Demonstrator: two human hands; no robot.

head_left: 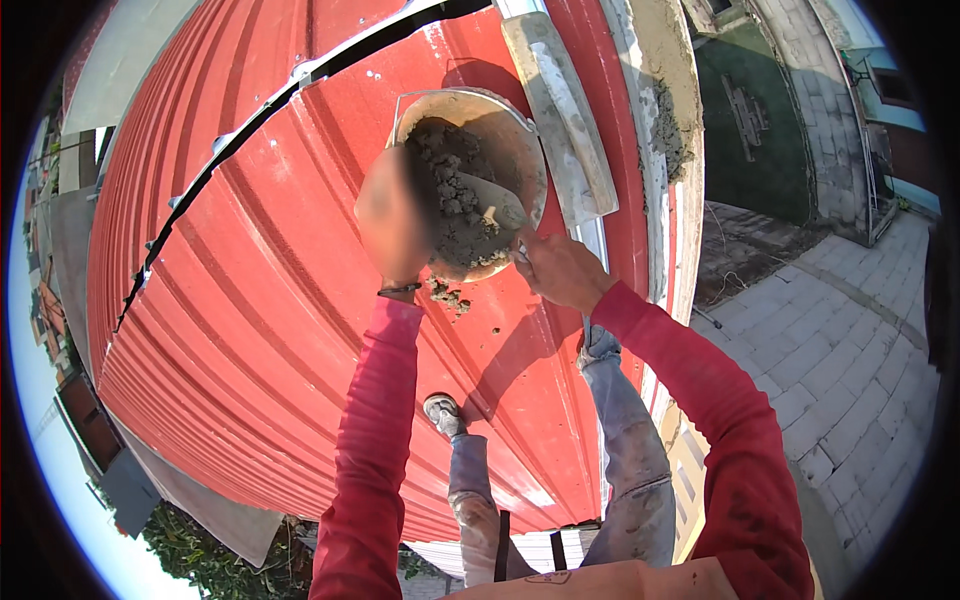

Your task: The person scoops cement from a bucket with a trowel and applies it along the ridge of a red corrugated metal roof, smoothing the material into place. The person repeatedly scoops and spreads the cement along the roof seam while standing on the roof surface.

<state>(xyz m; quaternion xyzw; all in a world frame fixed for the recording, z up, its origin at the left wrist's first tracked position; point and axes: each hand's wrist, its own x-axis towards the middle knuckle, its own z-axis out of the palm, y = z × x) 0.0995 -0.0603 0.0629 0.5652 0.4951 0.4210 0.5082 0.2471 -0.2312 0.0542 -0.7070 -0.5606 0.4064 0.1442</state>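
A round bucket of grey wet mortar sits on the red roof in front of me, its thin wire handle at the far left rim. My right hand is closed round the handle of a trowel at the near right rim. The trowel's blade lies inside the bucket against the mortar. My left hand is at the bucket's left side, smeared by blur. Its fingers cannot be made out, nor whether it holds anything. Some spilled mortar lies on the roof below the bucket.
I stand on the ribbed red metal roof, which has a dark open seam at the left. A mortar-marked board lies right of the bucket. Beyond a mortared wall top, paving lies far below. My shoes are on the sheeting.
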